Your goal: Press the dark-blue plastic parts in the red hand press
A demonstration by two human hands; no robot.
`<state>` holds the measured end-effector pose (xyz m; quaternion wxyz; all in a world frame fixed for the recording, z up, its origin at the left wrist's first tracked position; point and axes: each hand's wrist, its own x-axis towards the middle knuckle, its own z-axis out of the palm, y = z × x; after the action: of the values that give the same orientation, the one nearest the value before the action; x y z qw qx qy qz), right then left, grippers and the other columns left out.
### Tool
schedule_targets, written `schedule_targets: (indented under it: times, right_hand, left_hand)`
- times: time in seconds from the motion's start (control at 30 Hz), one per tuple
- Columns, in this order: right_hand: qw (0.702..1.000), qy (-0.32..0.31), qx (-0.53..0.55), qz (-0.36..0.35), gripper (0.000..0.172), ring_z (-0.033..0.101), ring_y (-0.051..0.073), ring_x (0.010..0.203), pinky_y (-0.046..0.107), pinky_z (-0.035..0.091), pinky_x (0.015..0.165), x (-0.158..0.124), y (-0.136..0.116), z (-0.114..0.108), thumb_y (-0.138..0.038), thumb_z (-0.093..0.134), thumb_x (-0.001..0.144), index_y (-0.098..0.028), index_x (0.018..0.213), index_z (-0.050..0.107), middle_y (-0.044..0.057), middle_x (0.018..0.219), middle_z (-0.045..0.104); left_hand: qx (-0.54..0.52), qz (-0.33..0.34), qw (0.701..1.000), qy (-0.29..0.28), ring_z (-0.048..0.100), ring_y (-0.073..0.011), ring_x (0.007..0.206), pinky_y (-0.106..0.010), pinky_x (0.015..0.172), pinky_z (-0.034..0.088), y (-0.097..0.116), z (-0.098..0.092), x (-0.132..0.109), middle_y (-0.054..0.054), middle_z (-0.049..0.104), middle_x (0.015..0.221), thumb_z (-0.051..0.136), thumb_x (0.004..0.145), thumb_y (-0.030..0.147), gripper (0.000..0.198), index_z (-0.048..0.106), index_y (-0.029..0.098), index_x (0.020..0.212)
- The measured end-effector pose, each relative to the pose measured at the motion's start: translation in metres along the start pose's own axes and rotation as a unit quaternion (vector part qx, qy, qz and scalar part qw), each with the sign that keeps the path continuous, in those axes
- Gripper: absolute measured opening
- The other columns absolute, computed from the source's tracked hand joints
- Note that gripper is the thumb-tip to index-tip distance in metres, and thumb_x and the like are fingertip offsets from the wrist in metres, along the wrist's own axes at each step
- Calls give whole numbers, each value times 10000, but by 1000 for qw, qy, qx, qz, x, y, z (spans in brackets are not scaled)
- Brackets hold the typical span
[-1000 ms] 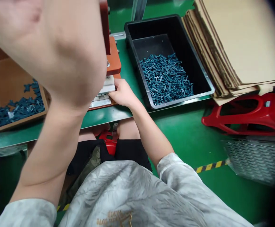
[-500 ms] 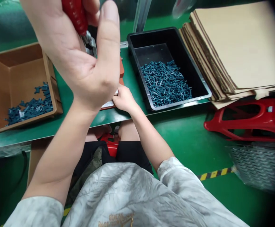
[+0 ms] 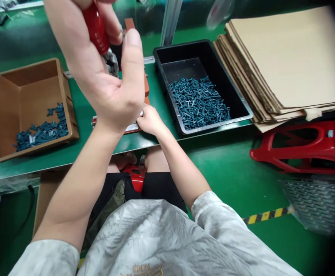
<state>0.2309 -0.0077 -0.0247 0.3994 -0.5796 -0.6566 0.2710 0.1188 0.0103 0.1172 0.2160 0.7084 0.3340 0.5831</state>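
Note:
My left hand (image 3: pixel 106 76), large and close to the camera, is wrapped round a red handle (image 3: pixel 96 30) with a metal linkage (image 3: pixel 111 63) below it. It hides much of an orange-brown fixture (image 3: pixel 146 86) on the green bench. At the fixture's near right edge, beside a silvery plate (image 3: pixel 132 127), rests my right hand (image 3: pixel 150 119) with its fingers closed; what they hold, if anything, is hidden.
A brown bin (image 3: pixel 26 90) with dark teal pieces stands at left. Right of the fixture is a black bin (image 3: pixel 184 65) full of small teal parts, then stacked cardboard (image 3: pixel 288 57). A red stool (image 3: pixel 302 147) lies below the cardboard, over a green floor.
The view has shifted slightly, showing more at the far left. My left hand has moved a little relative to the fixture, and an orange-brown bar now shows behind its thumb. My right hand stays put.

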Motion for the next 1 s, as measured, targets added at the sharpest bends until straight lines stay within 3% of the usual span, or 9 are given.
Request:
schedule_targets:
  times: [0.1,0.2,0.3,0.4,0.53,0.6,0.7,0.83,1.0]
  right_hand:
    - [1000,6,-1,4,256,650,334,1029,443,529,949,1,-3,0,-125,516,733,-150,961,630,122,1002,718]
    - [1000,13,5,16,284,652,334,1029,436,536,931,0,-5,1,-114,507,727,-157,976,634,118,1011,721]
    - [1000,15,24,2,350,636,315,1079,435,521,969,-1,-7,2,-91,480,727,-165,1025,649,113,1074,711]
    - [998,22,39,-33,385,598,294,1155,441,480,1041,-4,-7,3,-94,454,764,-174,1088,646,113,1154,685]
    - [998,1,49,-46,358,626,286,1061,439,504,987,-10,-8,3,-115,419,818,-193,1101,623,87,1087,697]
    - [998,-3,43,-55,346,627,284,1048,429,504,978,-12,-9,3,-114,428,815,-196,1085,629,84,1077,698]
    - [996,2,32,-83,346,611,278,1102,411,481,1017,-14,-12,3,-103,453,816,-185,1094,642,102,1132,683]
    - [995,-10,19,-102,343,589,263,1163,393,451,1056,-14,-13,2,-112,486,855,-184,1151,645,110,1195,657]
    - [994,-8,29,-104,371,572,255,1209,392,432,1085,-14,-11,4,-124,529,867,-195,1215,636,106,1251,637]
  left_hand:
    - [9,197,977,75,630,-191,1162,-430,965,581,-5,5,1,-26,415,1231,493,992,532,359,316,293,1193]
    - [3,280,955,96,611,-90,928,-303,863,572,-1,5,0,-21,501,1081,376,1048,497,295,475,250,1174]
    - [-14,262,962,79,582,-52,804,-244,784,569,8,-4,9,-25,547,1057,295,1072,451,354,539,216,1175]
    - [8,193,981,14,599,-19,720,-203,678,573,13,-15,43,-1,570,1037,362,1049,494,338,510,202,1132]
    - [43,33,995,-86,679,-16,715,-220,678,525,2,-17,103,41,486,832,-67,1013,470,631,469,149,1098]
    - [43,-3,996,-80,698,-61,738,-268,703,554,-7,-18,111,37,498,780,-22,1004,545,631,485,189,1128]
    - [51,62,997,2,672,-138,892,-328,858,582,-18,-30,81,-15,604,913,390,959,669,492,498,254,1199]
    - [135,72,982,110,583,-238,1226,-440,1092,462,-45,-63,-5,-119,573,1243,477,977,566,484,490,210,1305]
    - [248,-125,961,-15,548,-328,1289,-520,1135,426,-105,-92,-88,-186,580,1330,595,897,454,498,527,160,1294]
